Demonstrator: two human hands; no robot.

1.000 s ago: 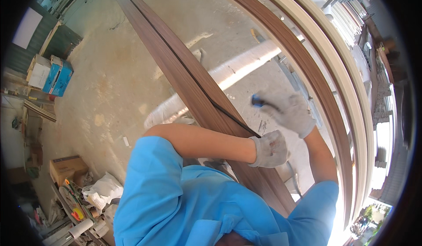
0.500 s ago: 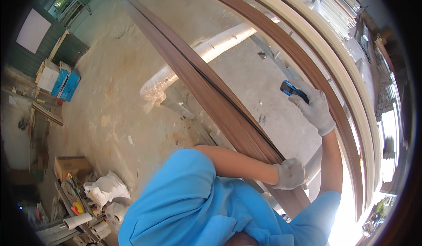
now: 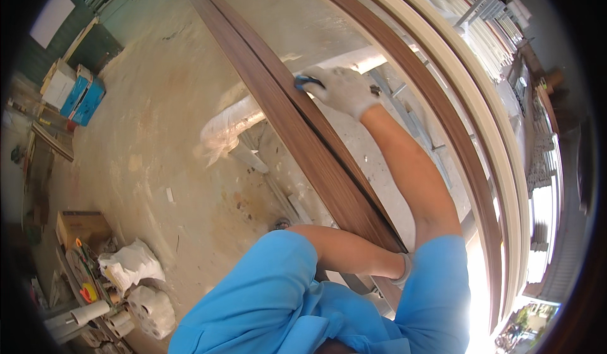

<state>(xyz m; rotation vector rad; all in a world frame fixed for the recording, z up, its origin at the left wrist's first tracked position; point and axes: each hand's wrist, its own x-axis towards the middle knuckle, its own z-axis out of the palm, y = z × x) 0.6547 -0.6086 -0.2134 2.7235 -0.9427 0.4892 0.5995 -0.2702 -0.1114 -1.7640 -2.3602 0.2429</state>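
Note:
A long wood-grain brown profile [image 3: 297, 145] runs diagonally from the far left toward my body, with a dark groove along its length. My right hand [image 3: 348, 91], in a pale work glove, is closed round a small blue-and-black hand tool [image 3: 307, 83] at the profile's right edge. What kind of tool it is stays unclear, being mostly covered by the fingers. My left arm crosses in front of me to the near end of the profile. Only the glove cuff of my left hand [image 3: 406, 269] shows; my right sleeve hides its fingers.
Brown and cream long profiles [image 3: 506, 145] lie along the right. Beneath the worked piece is a support wrapped in clear plastic [image 3: 221, 126]. At the lower left stand a cardboard box [image 3: 82, 230], a white bag [image 3: 131, 265] and rolls; a blue box [image 3: 82, 94] stands farther back.
My right hand has swung left and farther away with the tool, from beside the right-hand profiles to the wood-grain piece. My left hand has become mostly hidden behind my right sleeve.

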